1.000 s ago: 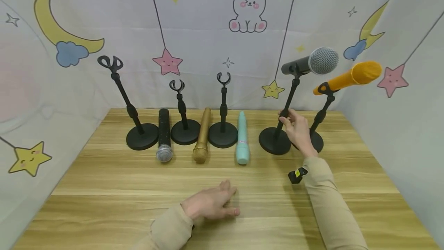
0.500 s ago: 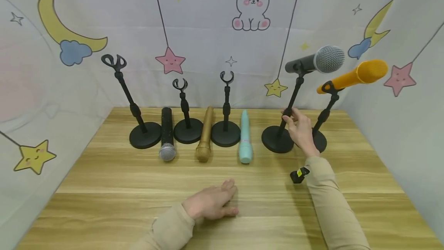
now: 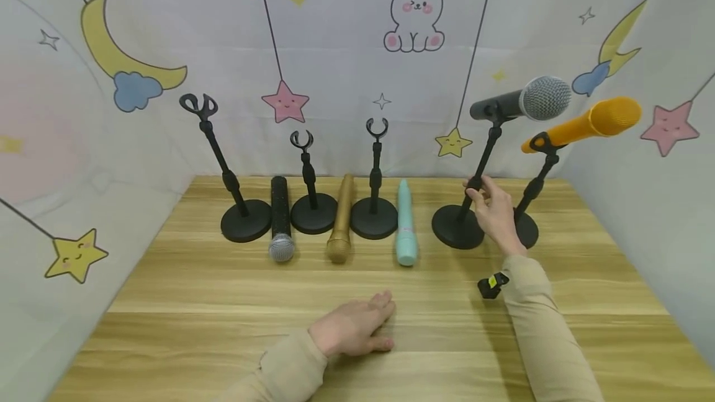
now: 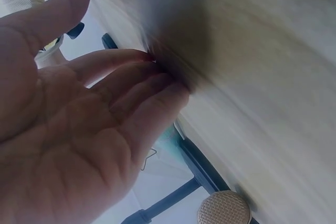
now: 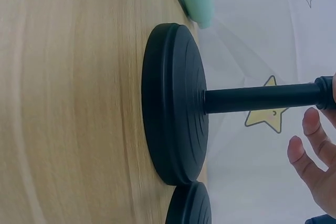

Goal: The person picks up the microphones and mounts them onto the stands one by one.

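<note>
At the right of the head view my right hand (image 3: 496, 213) grips the pole of a black microphone stand (image 3: 457, 228), thumb and fingers at its collar. That stand carries a black microphone (image 3: 505, 104) with a silver mesh head. In the right wrist view the stand's round base (image 5: 173, 103) sits on the wood, and two fingertips (image 5: 311, 121) hang free below the collar. My left hand (image 3: 354, 326) rests near the middle of the table with its fingers extended and nothing in them; the left wrist view shows the palm and fingertips against the wood.
An orange microphone (image 3: 586, 124) sits on a stand (image 3: 525, 228) at far right. Three bare stands (image 3: 246, 221) stand to the left. Between and beside them lie a black microphone (image 3: 280, 219), a gold microphone (image 3: 341, 222) and a mint microphone (image 3: 406, 228). A patterned cloth (image 3: 346, 67) hangs behind.
The whole head view has shifted, so everything appears farther right. Both hands keep their places relative to the table, the right one still gripping the stand's pole.
</note>
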The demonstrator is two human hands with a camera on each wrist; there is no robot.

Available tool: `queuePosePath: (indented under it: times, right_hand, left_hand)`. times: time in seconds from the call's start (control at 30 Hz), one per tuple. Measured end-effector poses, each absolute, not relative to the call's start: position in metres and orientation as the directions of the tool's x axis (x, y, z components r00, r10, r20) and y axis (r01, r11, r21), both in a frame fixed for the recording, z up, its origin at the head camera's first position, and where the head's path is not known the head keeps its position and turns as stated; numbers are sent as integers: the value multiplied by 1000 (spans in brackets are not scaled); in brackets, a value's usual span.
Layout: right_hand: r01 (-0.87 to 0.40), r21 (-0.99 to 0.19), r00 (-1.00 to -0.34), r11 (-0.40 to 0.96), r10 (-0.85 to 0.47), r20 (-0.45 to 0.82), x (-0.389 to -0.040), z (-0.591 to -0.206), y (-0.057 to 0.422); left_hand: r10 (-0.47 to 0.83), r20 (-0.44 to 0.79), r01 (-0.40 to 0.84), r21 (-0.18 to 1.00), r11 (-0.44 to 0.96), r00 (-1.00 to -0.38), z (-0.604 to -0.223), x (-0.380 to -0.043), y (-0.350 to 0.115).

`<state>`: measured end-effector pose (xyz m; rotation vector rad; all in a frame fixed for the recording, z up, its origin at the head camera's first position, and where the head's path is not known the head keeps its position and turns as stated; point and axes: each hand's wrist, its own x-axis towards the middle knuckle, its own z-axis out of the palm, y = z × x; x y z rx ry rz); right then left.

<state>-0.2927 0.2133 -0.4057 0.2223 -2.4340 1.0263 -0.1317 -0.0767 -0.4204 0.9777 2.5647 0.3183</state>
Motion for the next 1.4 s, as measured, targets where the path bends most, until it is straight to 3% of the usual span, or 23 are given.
queuePosePath:
  times: [0.4, 0.6, 0.77, 0.97, 1.17, 1.4]
  right_hand:
    - [-292, -615, -869, 732, 66, 491, -287, -408, 218]
    - [-256, -578, -779, 775, 189, 598, -274, -418, 213]
    - [-435, -458, -753, 775, -35, 657, -267, -423, 204]
    - [-551, -436, -797, 711, -295, 527, -271, -422, 187]
    - [-603, -372, -794, 705, -488, 362, -277, -425, 171]
    - [-694, -198, -711, 693, -615, 341, -287, -435, 160]
  left_hand:
    - [668, -260, 572, 360, 737, -698, -424, -130, -74]
    - [635, -262, 505, 424, 752, -727, -415, -142, -82]
    - [553, -35, 429, 593, 682, -832, -403, -166, -90]
    - [334, 266, 413, 743, 526, -904, -395, -197, -95]
    - [161, 362, 395, 816, 422, -918, -397, -219, -93]
    - [4, 334, 319, 898, 304, -943, -396, -230, -91]
